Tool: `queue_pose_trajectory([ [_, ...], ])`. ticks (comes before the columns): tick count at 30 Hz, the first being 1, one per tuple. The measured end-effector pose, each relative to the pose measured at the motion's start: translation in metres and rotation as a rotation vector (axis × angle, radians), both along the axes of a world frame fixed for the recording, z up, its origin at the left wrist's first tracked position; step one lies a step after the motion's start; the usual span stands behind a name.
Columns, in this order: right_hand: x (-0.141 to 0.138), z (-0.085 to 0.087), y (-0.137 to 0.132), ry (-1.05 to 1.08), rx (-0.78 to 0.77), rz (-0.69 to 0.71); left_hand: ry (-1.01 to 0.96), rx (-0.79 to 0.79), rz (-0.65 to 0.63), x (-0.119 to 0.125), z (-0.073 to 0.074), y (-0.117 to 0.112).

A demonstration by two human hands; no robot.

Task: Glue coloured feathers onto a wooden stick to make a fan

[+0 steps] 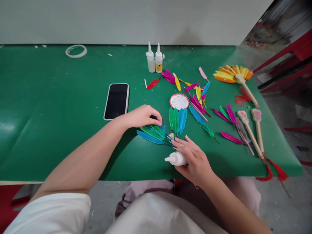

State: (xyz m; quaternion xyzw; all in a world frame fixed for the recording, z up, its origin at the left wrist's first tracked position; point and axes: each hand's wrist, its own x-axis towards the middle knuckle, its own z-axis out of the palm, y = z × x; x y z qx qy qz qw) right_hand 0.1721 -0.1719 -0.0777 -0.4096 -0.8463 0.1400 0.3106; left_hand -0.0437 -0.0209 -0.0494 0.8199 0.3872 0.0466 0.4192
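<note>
A fan of green and blue feathers [152, 134] spreads out near the table's front edge, their quills meeting at a small pale piece [171, 135] mostly hidden by fingers. My left hand [146, 116] reaches over the left side of the fan, fingertips pinched at a blue feather. My right hand [193, 157] has a white glue bottle [175, 159] tucked in it, lying sideways with the nozzle pointing left. Its fingertips rest at the joined quill ends. More upright green feathers [174, 118] and blue feathers [182, 120] stand out from the same spot.
Behind the fan sits a round dish [179, 101] with white contents. Loose coloured feathers [198, 97] lie around it. A phone [116, 101], two glue bottles [155, 60] and a tape roll [76, 51] are further back. At right are a yellow-orange feather fan [240, 76] and two tasselled wooden handles [253, 133].
</note>
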Motion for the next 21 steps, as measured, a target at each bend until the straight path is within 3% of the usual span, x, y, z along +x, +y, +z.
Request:
queue_pose_trajectory([
  [21, -0.0006, -0.0015, 0.0005, 0.008, -0.013, -0.004, 0.007, 0.024, -0.009, 0.0018, -0.0036, -0.0010],
])
